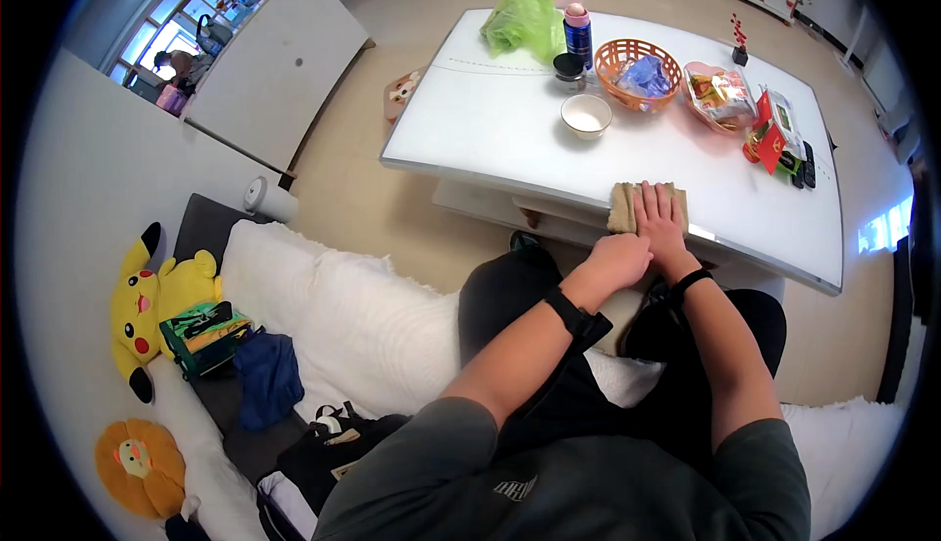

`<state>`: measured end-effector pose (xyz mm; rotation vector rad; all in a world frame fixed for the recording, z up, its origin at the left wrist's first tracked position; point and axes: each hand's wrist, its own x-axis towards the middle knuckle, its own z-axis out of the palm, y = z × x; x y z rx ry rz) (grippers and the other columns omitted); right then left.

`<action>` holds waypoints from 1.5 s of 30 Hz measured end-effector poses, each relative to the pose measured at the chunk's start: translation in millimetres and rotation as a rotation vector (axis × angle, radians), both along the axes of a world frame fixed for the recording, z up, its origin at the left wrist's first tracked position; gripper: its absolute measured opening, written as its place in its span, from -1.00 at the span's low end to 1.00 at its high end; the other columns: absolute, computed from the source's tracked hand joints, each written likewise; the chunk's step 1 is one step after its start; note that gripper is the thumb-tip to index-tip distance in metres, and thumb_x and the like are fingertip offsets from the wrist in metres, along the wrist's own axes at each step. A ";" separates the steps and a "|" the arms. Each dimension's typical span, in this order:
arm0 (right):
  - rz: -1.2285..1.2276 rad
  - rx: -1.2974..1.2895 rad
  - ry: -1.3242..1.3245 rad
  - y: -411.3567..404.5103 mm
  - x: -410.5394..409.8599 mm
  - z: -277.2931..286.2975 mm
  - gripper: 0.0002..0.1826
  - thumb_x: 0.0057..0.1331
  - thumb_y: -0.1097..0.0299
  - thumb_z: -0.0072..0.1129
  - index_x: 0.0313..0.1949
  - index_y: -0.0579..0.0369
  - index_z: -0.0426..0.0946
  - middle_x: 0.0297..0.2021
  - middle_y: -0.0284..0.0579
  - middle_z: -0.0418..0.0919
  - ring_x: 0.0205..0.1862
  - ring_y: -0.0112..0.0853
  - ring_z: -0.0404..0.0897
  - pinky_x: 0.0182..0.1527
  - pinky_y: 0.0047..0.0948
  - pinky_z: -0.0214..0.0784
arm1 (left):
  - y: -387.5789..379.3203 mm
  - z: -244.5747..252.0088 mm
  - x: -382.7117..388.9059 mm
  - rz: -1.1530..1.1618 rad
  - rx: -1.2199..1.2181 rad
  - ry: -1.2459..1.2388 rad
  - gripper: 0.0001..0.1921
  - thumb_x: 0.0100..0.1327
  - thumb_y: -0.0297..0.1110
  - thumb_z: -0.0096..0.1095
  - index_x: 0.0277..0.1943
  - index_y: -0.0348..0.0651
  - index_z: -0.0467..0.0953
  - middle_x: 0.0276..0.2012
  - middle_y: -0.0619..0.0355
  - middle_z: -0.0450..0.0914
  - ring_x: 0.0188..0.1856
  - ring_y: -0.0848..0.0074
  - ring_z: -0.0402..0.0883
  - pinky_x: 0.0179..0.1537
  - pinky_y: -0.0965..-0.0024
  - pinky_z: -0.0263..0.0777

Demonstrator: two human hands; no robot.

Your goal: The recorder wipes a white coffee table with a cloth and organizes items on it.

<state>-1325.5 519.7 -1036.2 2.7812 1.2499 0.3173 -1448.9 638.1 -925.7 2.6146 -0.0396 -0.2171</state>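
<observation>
A folded tan cloth (625, 206) lies at the near edge of a white-topped table (485, 122), partly over the rim. My right hand (660, 225) rests flat on it, fingers stretched forward, holding it against the tabletop. Beside it, my left hand (617, 260) is curled with its knuckles up and touches the right hand near the wrist. The curled fingers hide whether they grip the cloth's near edge. Farther in on the tabletop stands a white bowl (586, 116) with a dark rim.
Across the table are a green plastic bag (518, 23), a blue bottle (578, 37), a black-lidded jar (570, 70), an orange basket (638, 70), a packaged-food tray (719, 96) and remotes (809, 165). On the left, a sofa (338, 306) holds a yellow plush toy (143, 298). Two people are in the background.
</observation>
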 end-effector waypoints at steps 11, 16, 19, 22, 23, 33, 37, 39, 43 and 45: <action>-0.017 -0.035 -0.009 0.7 -0.3 2.2 -0.14 0.47 0.00 -0.03 0.68 -0.09 -0.02 0.69 -0.03 -0.08 0.69 0.05 -0.09 0.61 0.30 -0.20 | -2.1 8.8 2.8 -0.018 0.011 0.034 -0.68 0.54 -0.16 0.10 -0.09 -0.28 0.61 -0.16 -0.19 0.74 -0.07 -0.10 0.72 -0.03 -0.13 0.57; -0.017 -0.009 0.068 8.9 -2.3 7.2 -0.12 0.46 0.00 -0.01 0.69 -0.09 -0.04 0.70 -0.04 -0.11 0.70 0.05 -0.13 0.63 0.29 -0.26 | 3.0 4.6 2.0 -0.023 -0.005 0.061 -0.68 0.55 -0.15 0.09 -0.05 -0.28 0.59 -0.15 -0.20 0.74 -0.07 -0.12 0.71 -0.01 -0.12 0.57; -0.026 -0.008 0.075 3.2 -2.6 6.3 -0.13 0.47 0.01 0.00 0.69 -0.09 -0.04 0.70 -0.04 -0.12 0.70 0.05 -0.15 0.63 0.30 -0.28 | 1.3 5.6 1.3 -0.040 -0.007 0.064 -0.68 0.55 -0.15 0.09 -0.03 -0.28 0.58 -0.15 -0.20 0.74 -0.07 -0.12 0.71 0.00 -0.12 0.56; -0.016 0.018 0.044 4.1 -2.2 6.4 -0.12 0.46 0.02 0.01 0.69 -0.09 -0.04 0.70 -0.04 -0.13 0.71 0.06 -0.17 0.63 0.30 -0.28 | 2.3 5.5 2.2 -0.044 -0.014 0.069 -0.68 0.56 -0.16 0.09 -0.02 -0.28 0.57 -0.13 -0.20 0.74 -0.06 -0.12 0.71 0.01 -0.12 0.56; -0.018 0.016 0.045 4.3 -3.4 6.5 -0.12 0.46 0.02 0.01 0.69 -0.09 -0.04 0.70 -0.04 -0.13 0.71 0.06 -0.17 0.63 0.30 -0.28 | 2.6 5.2 2.1 -0.041 -0.015 0.083 -0.68 0.56 -0.16 0.09 -0.02 -0.28 0.57 -0.11 -0.20 0.74 -0.04 -0.12 0.71 0.02 -0.11 0.55; -0.018 0.006 0.084 3.2 -3.3 9.2 -0.07 0.44 -0.03 0.04 0.69 -0.06 -0.07 0.70 -0.03 -0.14 0.71 0.07 -0.19 0.63 0.32 -0.31 | 1.1 4.4 4.7 -0.057 -0.033 0.118 -0.68 0.55 -0.17 0.10 0.00 -0.31 0.55 -0.07 -0.24 0.72 0.00 -0.13 0.69 0.06 -0.11 0.54; -0.025 -0.017 0.154 5.5 -3.6 14.2 0.00 0.38 -0.10 0.10 0.69 -0.06 -0.08 0.71 -0.02 -0.16 0.71 0.09 -0.21 0.62 0.36 -0.32 | 2.2 6.5 4.2 -0.045 -0.062 0.138 -0.66 0.55 -0.17 0.12 0.05 -0.34 0.50 -0.04 -0.27 0.71 0.02 -0.15 0.69 0.07 -0.12 0.53; -0.021 -0.003 0.144 3.7 -3.5 14.0 0.02 0.36 -0.11 0.11 0.69 -0.06 -0.08 0.71 -0.01 -0.16 0.71 0.10 -0.21 0.62 0.36 -0.33 | 0.9 7.9 5.2 -0.043 -0.066 0.155 -0.65 0.54 -0.17 0.13 0.07 -0.35 0.48 -0.03 -0.29 0.71 0.03 -0.16 0.69 0.07 -0.12 0.53; -0.015 0.017 0.177 3.6 -5.3 16.6 0.04 0.34 -0.14 0.13 0.69 -0.07 -0.09 0.71 0.00 -0.16 0.71 0.10 -0.23 0.62 0.36 -0.38 | 1.5 4.7 6.7 -0.035 -0.078 0.180 -0.62 0.53 -0.19 0.16 0.13 -0.38 0.43 -0.02 -0.33 0.70 0.04 -0.18 0.68 0.08 -0.11 0.54; -0.015 0.012 0.174 4.8 -5.8 19.0 0.05 0.34 -0.15 0.13 0.70 -0.08 -0.10 0.71 -0.01 -0.17 0.71 0.10 -0.24 0.63 0.35 -0.40 | 2.2 1.0 7.1 -0.033 -0.079 0.191 -0.61 0.53 -0.19 0.16 0.14 -0.39 0.43 -0.02 -0.33 0.70 0.04 -0.18 0.68 0.08 -0.11 0.54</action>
